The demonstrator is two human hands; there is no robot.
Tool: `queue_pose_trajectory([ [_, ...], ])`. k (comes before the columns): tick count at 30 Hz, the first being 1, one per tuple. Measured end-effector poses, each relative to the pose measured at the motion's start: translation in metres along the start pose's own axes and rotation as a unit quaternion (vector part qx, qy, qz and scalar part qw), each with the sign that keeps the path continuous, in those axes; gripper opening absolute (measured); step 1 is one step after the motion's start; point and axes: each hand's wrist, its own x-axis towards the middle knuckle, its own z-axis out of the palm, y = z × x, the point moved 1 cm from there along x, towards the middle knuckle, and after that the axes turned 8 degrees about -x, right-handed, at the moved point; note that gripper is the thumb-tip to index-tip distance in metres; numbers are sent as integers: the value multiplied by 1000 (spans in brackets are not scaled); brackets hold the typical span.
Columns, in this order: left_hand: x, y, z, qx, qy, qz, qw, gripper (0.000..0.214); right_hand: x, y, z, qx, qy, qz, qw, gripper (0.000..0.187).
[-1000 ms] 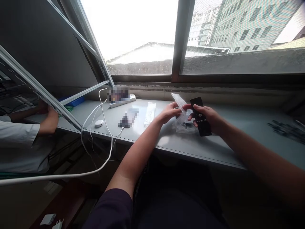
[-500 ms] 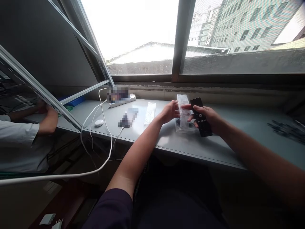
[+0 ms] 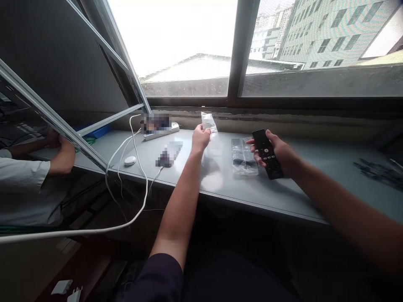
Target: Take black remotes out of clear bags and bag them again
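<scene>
My right hand (image 3: pixel 278 153) grips a black remote control (image 3: pixel 267 154) above the grey counter (image 3: pixel 302 197), buttons facing up. My left hand (image 3: pixel 200 138) pinches a clear plastic bag (image 3: pixel 209 122) and holds it up at the left, over the spot where another clear bag lay. A clear bag with dark items inside (image 3: pixel 242 156) lies flat on the counter between my hands, just left of the remote.
A white power strip (image 3: pixel 160 131), a white cable (image 3: pixel 138 167), a small white round device (image 3: pixel 130 160) and a blurred dark object (image 3: pixel 169 154) sit at the left. Another person's hand (image 3: pixel 63 147) holds a metal frame (image 3: pixel 53 119). Dark parts (image 3: pixel 378 170) lie far right.
My left hand has pulled a clear bag away from the remote and swung it left and upward. The bag with dark items now lies on the counter. My right hand stays with the remote.
</scene>
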Motion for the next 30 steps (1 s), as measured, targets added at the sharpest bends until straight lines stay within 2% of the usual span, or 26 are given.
queue_pose_trajectory([
  [2, 5, 9, -20, 104, -18, 68, 992, 27, 3, 0, -3, 16, 7, 21, 1000, 52],
  [4, 7, 16, -37, 200, -45, 54, 977, 23, 4, -2, -7, 25, 22, 37, 999, 47],
  [6, 8, 22, -48, 302, -54, 24, 952, 30, 5, -6, -11, 29, 42, 49, 997, 42],
  [9, 7, 28, -47, 457, -26, 3, 889, 45, 7, -10, -22, 23, 67, 42, 997, 41],
  [11, 6, 29, -35, 497, -24, 49, 866, 53, 9, -12, -29, 24, 78, 25, 996, 40],
  [12, 6, 27, -25, 488, -34, 78, 869, 54, 9, -13, -32, 31, 85, 22, 996, 37],
  [16, 1, 5, 33, 346, -114, 144, 920, 41, 9, -15, -39, 22, 109, 40, 993, 22],
  [19, -6, -22, 82, 229, -197, 161, 940, 39, 10, -13, -41, -31, 133, 60, 989, 18],
  [20, -8, -30, 95, 213, -228, 161, 936, 43, 12, -12, -41, -48, 142, 61, 987, 17],
  [22, -11, -46, 113, 244, -261, 172, 918, 49, 15, -9, -41, -83, 159, 56, 982, 17],
  [24, -14, -57, 120, 326, -300, 183, 878, 57, 18, -5, -41, -111, 175, 42, 977, 18],
  [26, -17, -64, 118, 388, -330, 196, 838, 62, 20, -2, -41, -133, 193, 29, 972, 15],
  [28, -19, -67, 112, 407, -337, 213, 821, 62, 21, -1, -42, -155, 211, 22, 965, 13],
  [30, -19, -67, 106, 400, -340, 221, 822, 57, 22, 1, -45, -171, 226, 15, 959, 17],
])
